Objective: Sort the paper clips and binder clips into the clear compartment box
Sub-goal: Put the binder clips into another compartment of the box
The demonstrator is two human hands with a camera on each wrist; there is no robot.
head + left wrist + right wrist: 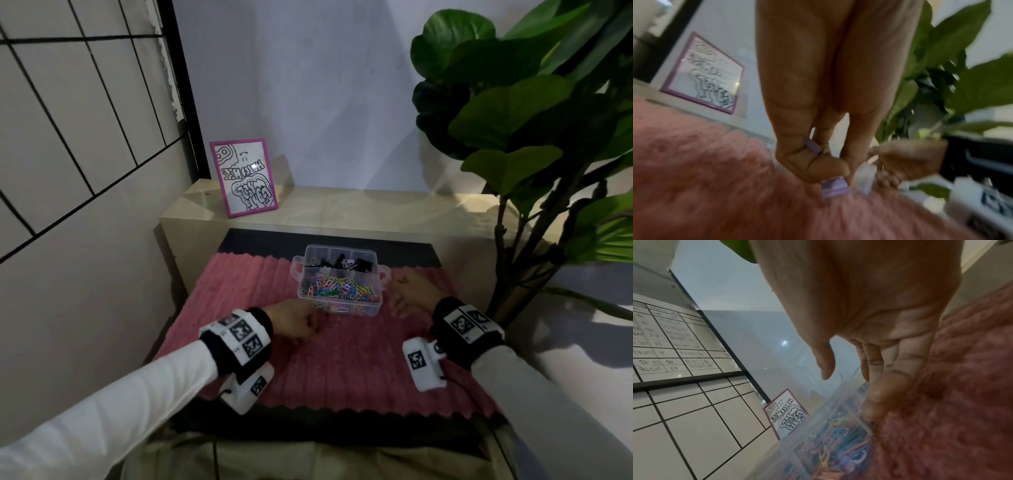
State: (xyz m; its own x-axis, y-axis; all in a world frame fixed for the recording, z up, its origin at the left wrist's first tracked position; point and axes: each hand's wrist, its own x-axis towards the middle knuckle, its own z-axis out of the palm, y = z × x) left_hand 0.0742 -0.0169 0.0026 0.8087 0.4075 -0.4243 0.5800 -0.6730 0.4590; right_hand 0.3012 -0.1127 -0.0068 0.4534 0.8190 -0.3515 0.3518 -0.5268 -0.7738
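The clear compartment box (376, 272) stands on the pink fluffy mat (342, 359). Coloured paper clips (339, 289) fill its middle section and black binder clips (346, 262) lie in the back one. My left hand (298, 322) rests on the mat just front-left of the box with its fingers curled. In the left wrist view the left hand (828, 172) pinches a lilac binder clip (834, 186) at the mat, and a second lilac piece (813, 145) shows between its fingers. My right hand (407, 294) lies relaxed against the box's right side, its fingertips (871, 412) on the mat beside the box wall (818, 426).
A pink-framed drawing (245, 176) leans on the beige ledge (342, 209) behind the mat. A large-leafed plant (534, 137) crowds the right side. A gridded white board (68, 120) covers the left wall. The mat's front half is bare.
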